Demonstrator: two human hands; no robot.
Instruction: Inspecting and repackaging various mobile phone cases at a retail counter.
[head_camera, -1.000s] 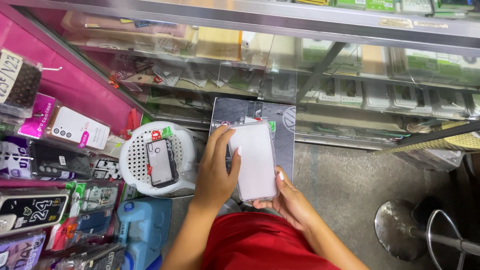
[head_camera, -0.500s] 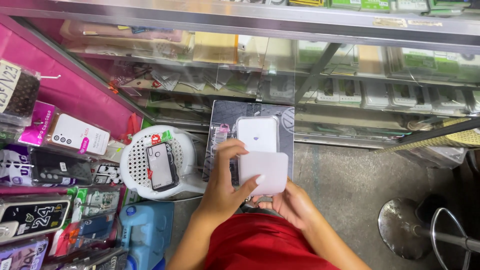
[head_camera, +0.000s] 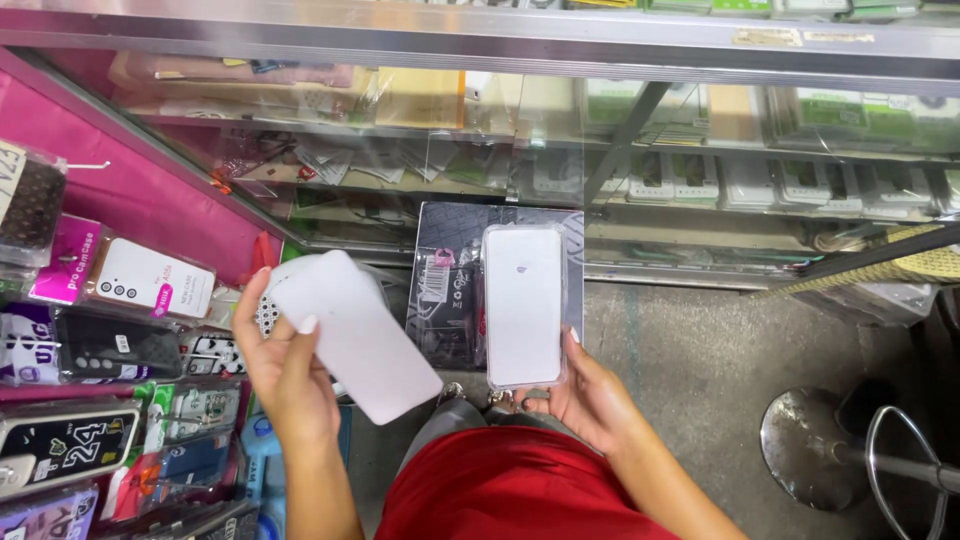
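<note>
My left hand (head_camera: 285, 375) holds a flat white card-like insert (head_camera: 355, 335), tilted and pulled out to the left. My right hand (head_camera: 590, 395) holds a clear phone case (head_camera: 523, 305) upright with a white backing showing inside it. The two pieces are apart, a hand's width between them. Behind the case a dark printed package (head_camera: 450, 290) leans against the glass counter. My red-clothed lap (head_camera: 520, 495) is below both hands.
A glass display counter (head_camera: 600, 150) filled with boxed accessories stands ahead. Racks of packaged phone cases (head_camera: 110, 330) hang on a pink wall at left. A white round basket is partly hidden behind my left hand. A metal stool base (head_camera: 830, 450) stands on the grey floor at right.
The white insert was against the clear case over the dark package. My left hand has drawn it out and swung it left, leaving the case alone in my right hand.
</note>
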